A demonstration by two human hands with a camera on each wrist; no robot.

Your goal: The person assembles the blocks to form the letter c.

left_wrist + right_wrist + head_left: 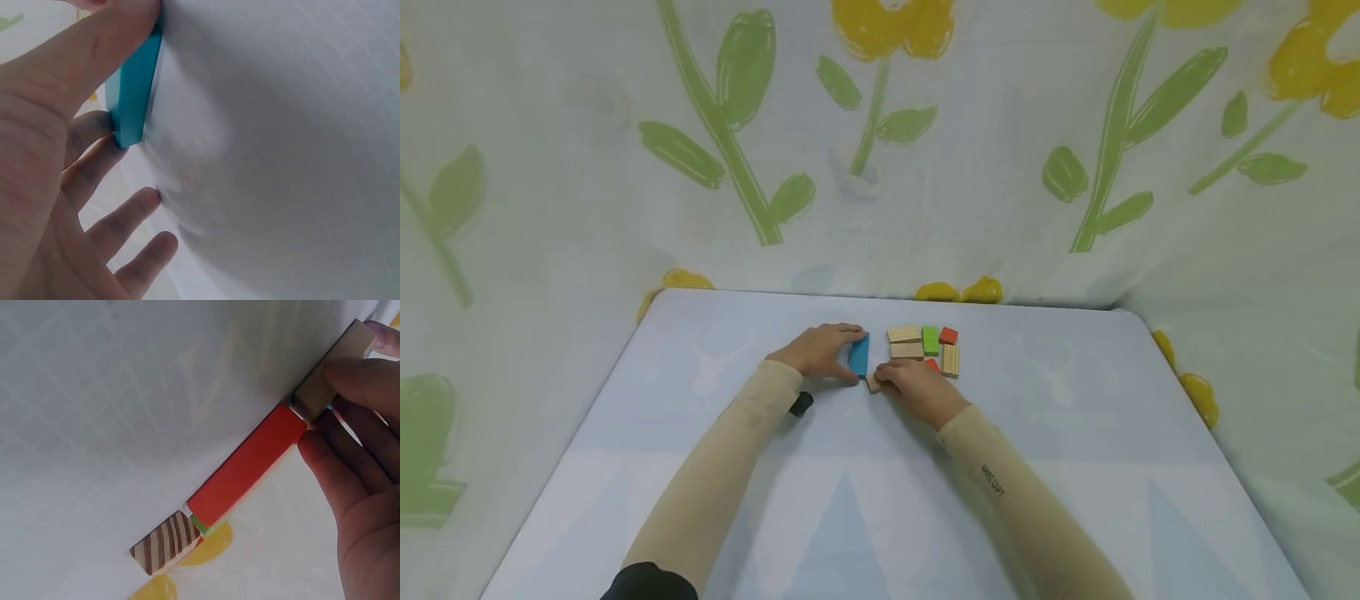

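Note:
My left hand point(820, 352) holds a blue block point(859, 356) by its two ends, thumb at the near end and fingertips at the far end. In the left wrist view this block point(136, 94) lies between thumb and fingers, with two other fingers spread below it. Just to the right, my right hand point(925, 392) pinches a plain wooden block point(872, 384) close to the blue one's near end. The right wrist view shows the thumb across this wooden block point(322, 384). One fingertip is right at the end of a red block point(247, 465).
Beyond my right hand lies a cluster: a pale wooden block point(904, 334), a brownish block point(907, 351), a green block point(930, 340), a small red block point(949, 336) and a striped block point(951, 362). They lie on a white table point(1045, 500) before a flower-printed curtain point(970, 167).

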